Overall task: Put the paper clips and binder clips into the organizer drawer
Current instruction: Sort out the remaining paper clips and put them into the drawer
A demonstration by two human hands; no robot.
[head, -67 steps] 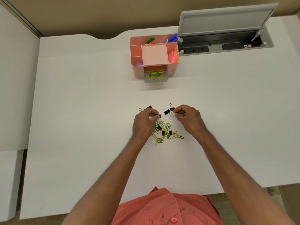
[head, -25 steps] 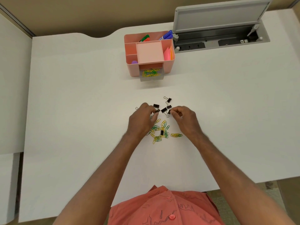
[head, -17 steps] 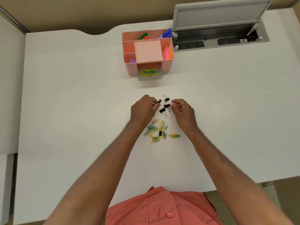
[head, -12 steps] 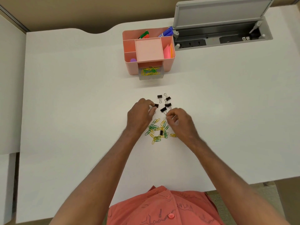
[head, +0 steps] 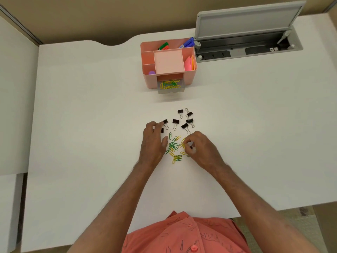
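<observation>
Green and yellow paper clips [head: 174,147] lie in a loose pile on the white desk between my hands. Several black binder clips [head: 176,122] are spread just beyond the pile. My left hand [head: 153,141] rests left of the pile with its fingers apart, the fingertips beside two binder clips [head: 165,122]. My right hand [head: 202,150] is at the pile's right edge, with fingertips pinched on a small black binder clip [head: 191,147] that is mostly hidden. The pink organizer [head: 145,81] stands farther back. Its clear drawer [head: 170,90] is pulled out and holds paper clips.
The organizer's top compartments hold markers [head: 164,46], sticky notes [head: 189,63] and a purple item [head: 151,72]. An open grey cable box [head: 246,50] with its lid up sits in the desk at the back right. The desk's near edge is at my chest.
My left hand has let go of a binder clip and spread its fingers. My right hand has moved from the binder clips back to the pile and pinched there.
</observation>
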